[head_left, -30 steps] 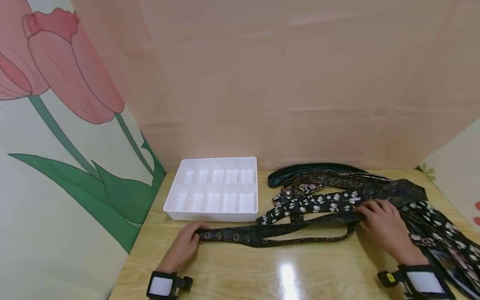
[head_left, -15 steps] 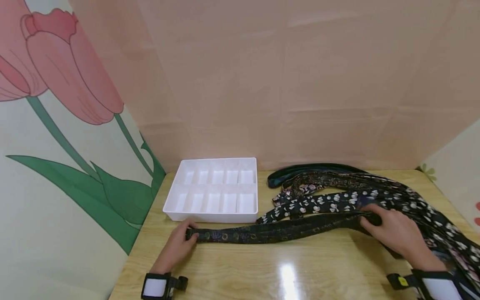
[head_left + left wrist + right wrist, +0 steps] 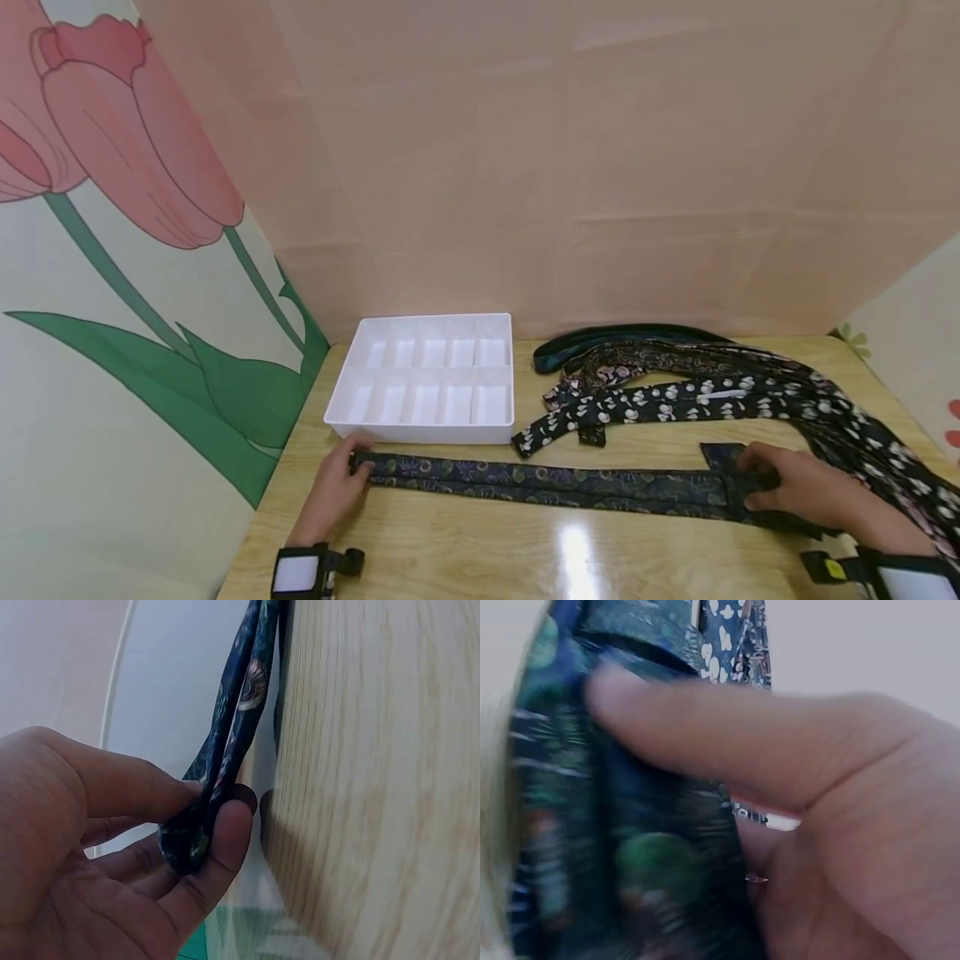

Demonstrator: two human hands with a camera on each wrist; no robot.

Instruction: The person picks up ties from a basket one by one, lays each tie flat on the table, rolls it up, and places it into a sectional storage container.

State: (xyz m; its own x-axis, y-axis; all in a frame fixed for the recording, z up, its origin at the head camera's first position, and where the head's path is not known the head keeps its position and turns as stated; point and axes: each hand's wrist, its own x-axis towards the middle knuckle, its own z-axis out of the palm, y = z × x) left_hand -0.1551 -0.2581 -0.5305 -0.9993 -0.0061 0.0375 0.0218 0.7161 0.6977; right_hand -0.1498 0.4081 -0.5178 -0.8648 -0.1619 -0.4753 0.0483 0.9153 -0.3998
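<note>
A dark patterned necktie [image 3: 540, 482] stretches lengthwise across the front of the table, folded into long layers. At its left end my left hand [image 3: 333, 487] pinches the fold; in the left wrist view the thumb and fingers of that hand [image 3: 127, 825] grip the doubled fabric. My right hand [image 3: 802, 487] holds the wider right part of the tie, thumb on top. Close up in the right wrist view, the tie [image 3: 630, 847] lies under the thumb, blurred, and the other fingers are mostly hidden.
A white divided tray [image 3: 420, 434] stands behind the left half of the tie. Behind and to the right lies a heap of other neckties, with a black one with white flowers [image 3: 652, 406] in front and a dark green one [image 3: 630, 334] at the back. A wall backs the table [image 3: 480, 558].
My right hand has moved right and toward the front, drawing the tie out of the heap and pulling it straight. The left hand has shifted slightly left, still pinching its end.
</note>
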